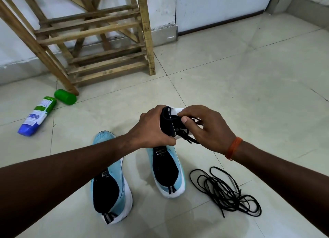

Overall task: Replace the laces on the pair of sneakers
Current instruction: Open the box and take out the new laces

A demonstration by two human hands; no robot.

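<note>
On the tiled floor (249, 95) before you, two pale-blue sneakers stand side by side, heels toward you: the left sneaker (110, 184) is partly crossed by your forearm, and the right sneaker (167, 173) has its toe end hidden under your hands. Your left hand (156, 127) grips a black-and-white piece (167, 120) raised above that toe (whether it belongs to the shoe cannot be told). Your right hand (208, 129), an orange band (234, 148) on its wrist, pinches a black lace (186, 137) running across this piece, thumb and fingers curled. Just right of the right sneaker, a loose black lace (226, 193) lies coiled on the tiles. Farther left lie a green cylinder (65, 96) and a blue-ended tube (37, 115), near the foot of a wooden rack (92, 38).
</note>
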